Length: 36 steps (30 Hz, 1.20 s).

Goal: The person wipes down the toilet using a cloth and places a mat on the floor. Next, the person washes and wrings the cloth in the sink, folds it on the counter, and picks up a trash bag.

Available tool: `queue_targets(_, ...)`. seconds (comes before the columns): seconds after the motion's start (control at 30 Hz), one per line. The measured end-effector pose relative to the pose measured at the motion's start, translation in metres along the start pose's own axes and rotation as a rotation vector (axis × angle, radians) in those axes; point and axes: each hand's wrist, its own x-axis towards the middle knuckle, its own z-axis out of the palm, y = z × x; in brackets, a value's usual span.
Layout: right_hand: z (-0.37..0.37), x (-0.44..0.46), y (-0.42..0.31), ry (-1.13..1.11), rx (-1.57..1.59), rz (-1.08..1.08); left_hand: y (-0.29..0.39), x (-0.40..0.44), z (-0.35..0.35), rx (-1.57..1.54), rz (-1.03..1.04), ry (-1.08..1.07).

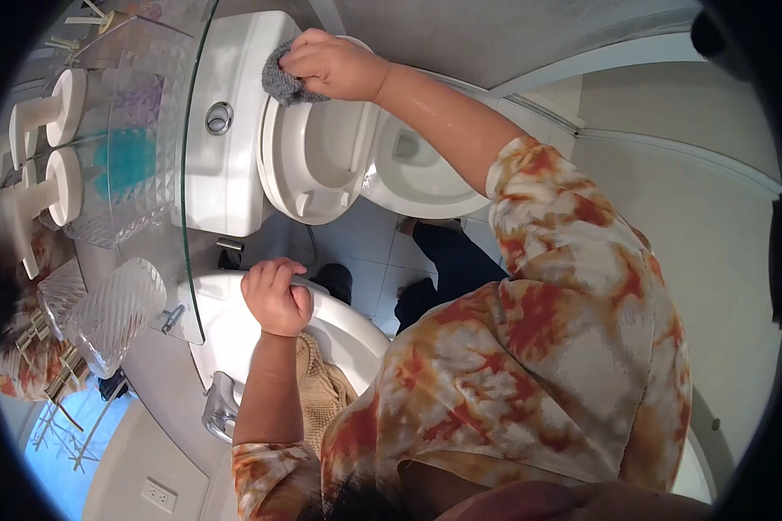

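One grey cloth (280, 80) in right fingers (306, 59); toilet (320, 165) beneath

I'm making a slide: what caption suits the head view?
A right hand holds a grey cloth at the toilet; the left hand rests on the sink rim.
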Motion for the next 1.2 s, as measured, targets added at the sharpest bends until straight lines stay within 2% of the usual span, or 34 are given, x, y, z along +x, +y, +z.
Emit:
queue_targets(0.07, -0.01, 0.002, 0.01, 0.028, 0.099, -0.09, -0.001, 0.0, 0.0, 0.007, 0.001, -0.003)
queue_targets(0.13, -0.038, -0.013, 0.011, 0.083, 0.272, 0.364, 0.0, 0.0, 0.0, 0.014, -0.002, 0.013)
queue_targets(0.2, -0.071, -0.029, 0.005, 0.229, 0.663, 1.031, -0.001, -0.001, 0.0, 0.005, -0.01, 0.007)
queue_targets(0.27, -0.086, -0.088, 0.066, 0.046, -0.131, 1.106, -0.001, -0.002, 0.0, -0.005, -0.013, 0.003)
queue_targets(0.33, -0.093, -0.139, 0.088, 0.128, -0.548, 1.21, -0.001, -0.001, 0.0, 0.0, -0.013, 0.017)
queue_targets(0.4, -0.102, -0.184, 0.112, 0.492, -0.373, 1.32, -0.001, -0.001, 0.0, -0.004, -0.011, 0.019)
queue_targets(0.43, -0.103, -0.186, 0.112, 0.491, -0.377, 1.323, -0.001, -0.001, 0.0, -0.006, -0.008, 0.018)
queue_targets(0.5, -0.104, -0.194, 0.108, 0.8, -0.124, 1.271, -0.001, -0.002, 0.0, -0.014, -0.005, 0.008)
queue_targets(0.57, -0.083, -0.157, 0.077, 0.948, 0.094, 1.281, 0.0, 0.0, 0.0, -0.014, -0.003, 0.001)
queue_targets(0.63, -0.054, -0.111, 0.029, 0.851, -0.156, 1.118, 0.001, 0.001, 0.0, -0.003, -0.006, -0.008)
queue_targets(0.67, -0.024, -0.1, 0.028, 0.96, -0.005, 0.975, 0.002, 0.001, 0.0, -0.004, -0.006, -0.014)
queue_targets(0.77, 0.026, -0.048, -0.037, 0.968, 0.76, 0.873, 0.002, 0.002, -0.001, 0.011, 0.006, -0.023)
queue_targets(0.83, 0.059, -0.04, -0.049, 0.894, 0.836, 0.745, 0.002, 0.002, -0.001, 0.006, 0.004, -0.019)
queue_targets(0.93, 0.088, -0.02, -0.068, 0.964, 0.9, 0.728, 0.003, 0.002, -0.002, 0.01, -0.009, -0.009)
queue_targets(0.97, 0.078, -0.019, -0.076, 0.776, 0.748, 0.847, 0.002, 0.002, -0.002, 0.01, -0.009, -0.008)
queue_targets(1.0, 0.071, -0.012, -0.081, 0.774, 0.748, 0.848, 0.002, 0.002, -0.001, 0.007, 0.001, -0.009)
queue_targets(1.07, 0.058, 0.002, -0.088, 0.61, 0.326, 0.926, 0.002, 0.001, -0.001, 0.003, 0.007, -0.008)
queue_targets(1.1, 0.054, 0.01, -0.086, 0.65, 0.259, 0.929, 0.002, 0.002, -0.002, 0.009, 0.01, -0.007)
queue_targets(1.13, 0.049, 0.016, -0.087, 0.645, 0.261, 0.927, 0.002, 0.001, -0.002, 0.015, 0.014, -0.007)
queue_targets(1.2, 0.038, 0.024, -0.091, 0.488, 0.434, 1.069, 0.002, 0.0, -0.002, 0.011, 0.006, -0.005)
